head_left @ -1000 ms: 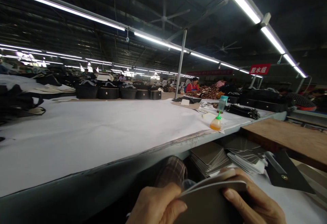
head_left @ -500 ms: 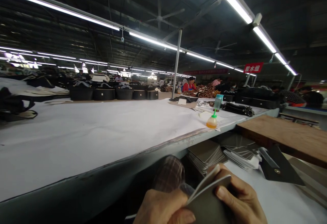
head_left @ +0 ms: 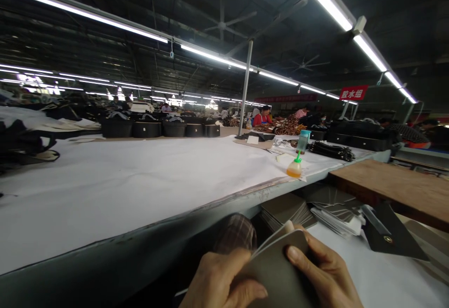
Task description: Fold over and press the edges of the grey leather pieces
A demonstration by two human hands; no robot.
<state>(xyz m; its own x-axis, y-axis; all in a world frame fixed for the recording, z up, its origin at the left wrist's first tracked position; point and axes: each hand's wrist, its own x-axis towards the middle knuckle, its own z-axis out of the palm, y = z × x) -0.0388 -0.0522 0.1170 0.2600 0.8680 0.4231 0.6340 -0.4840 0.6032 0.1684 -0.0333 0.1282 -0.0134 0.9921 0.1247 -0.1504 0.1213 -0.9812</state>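
A grey-brown folded panel (head_left: 277, 266) with pale edges is held between my two hands at the bottom of the view. My left hand (head_left: 219, 280) grips its left side, thumb lying across the front face. On the upper right edge my right hand (head_left: 324, 270) pinches it, thumb in front and fingers behind. The two layers stand slightly apart along the top. Just beyond my hands lies a stack of similar grey-brown panels (head_left: 286, 209). The lower part of the held panel runs out of the frame.
A long white-covered table (head_left: 140, 181) stretches ahead. Near its edge stand a glue bottle (head_left: 294, 166) with green nozzle and a blue-capped bottle (head_left: 303, 140). Rightward are a wooden board (head_left: 393, 186) and a dark flap with a metal eyelet (head_left: 394, 233). Black bags (head_left: 145, 128) line the back.
The panel has turned so more of its front face shows, and the gap between its layers looks narrower. Both hands still hold it. The view has shifted slightly left.
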